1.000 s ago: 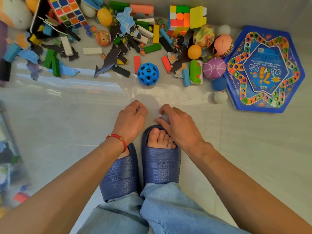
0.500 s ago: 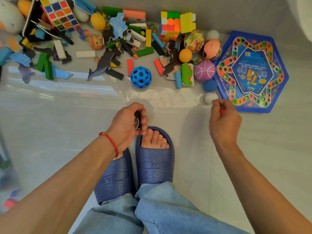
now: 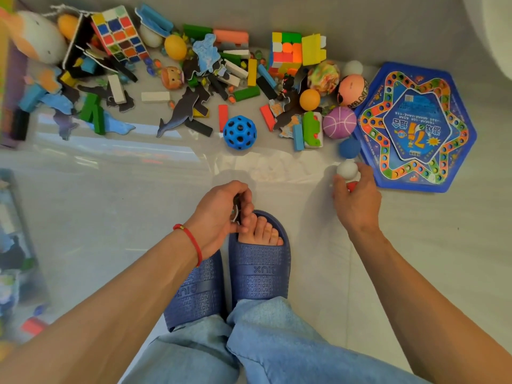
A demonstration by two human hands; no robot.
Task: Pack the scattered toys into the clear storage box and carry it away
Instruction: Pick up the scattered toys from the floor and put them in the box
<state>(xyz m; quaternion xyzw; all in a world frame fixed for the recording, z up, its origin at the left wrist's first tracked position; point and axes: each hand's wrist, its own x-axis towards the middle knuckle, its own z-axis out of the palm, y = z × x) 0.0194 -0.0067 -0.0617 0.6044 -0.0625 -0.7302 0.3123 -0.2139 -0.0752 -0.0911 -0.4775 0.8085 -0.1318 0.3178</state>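
Toys lie scattered along the far side of the floor: a blue holed ball [image 3: 239, 132], a purple ball [image 3: 339, 122], a colour cube [image 3: 285, 51], blocks and dark animal cut-outs. My left hand [image 3: 219, 217] is closed on a small dark cut-out piece [image 3: 236, 210] just above my toes. At the lower left corner of the blue hexagonal game board [image 3: 415, 128], my right hand [image 3: 357, 203] keeps a small red piece [image 3: 352, 186] in its fingers, with the fingertips against a white ball [image 3: 347, 169]. A blurred clear storage box [image 3: 16, 245] with toys inside shows at the left edge.
My feet in blue slippers [image 3: 260, 267] stand between my arms. A small blue ball [image 3: 349, 147] sits just beyond the white one. A plush toy [image 3: 38, 37] and a large checkered cube [image 3: 119, 34] lie at the far left. Pale bare floor spreads to the left and right of my feet.
My right hand left the spot by my toes, swung right with a small red piece and reached the white ball. My left hand picked up the dark piece and stays put.
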